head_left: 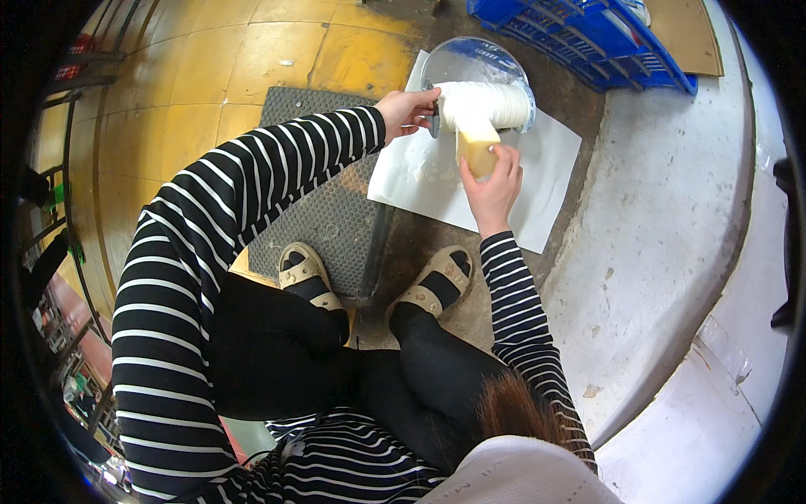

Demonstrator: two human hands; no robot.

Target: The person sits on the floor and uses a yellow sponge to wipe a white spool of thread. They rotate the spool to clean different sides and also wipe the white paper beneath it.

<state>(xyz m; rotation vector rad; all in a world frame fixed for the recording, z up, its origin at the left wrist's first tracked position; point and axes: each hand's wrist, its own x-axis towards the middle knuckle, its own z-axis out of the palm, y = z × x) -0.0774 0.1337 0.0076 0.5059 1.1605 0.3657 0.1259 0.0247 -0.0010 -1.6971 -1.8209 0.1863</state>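
A spool wound with white cord or thread (pixel 504 104) lies on its side at the top centre. One end has a large clear round flange (pixel 478 55), and a dark grey end piece (pixel 434 118) is at the other. My left hand (pixel 409 112) grips that grey end piece between thumb and fingers. In my right hand (pixel 494 186) is a pale yellow block (pixel 477 153), closed in between thumb and fingers. The block's far end touches or nearly touches the near side of the white winding. Bright glare hides the detail where they meet.
A white sheet (pixel 525 197) lies on the floor under the spool. The dark textured mat (pixel 323 206) is to its left. At the top right stands a blue plastic crate (pixel 588 42), beside a raised whitish ledge (pixel 638 227). My sandalled feet are just below the sheet.
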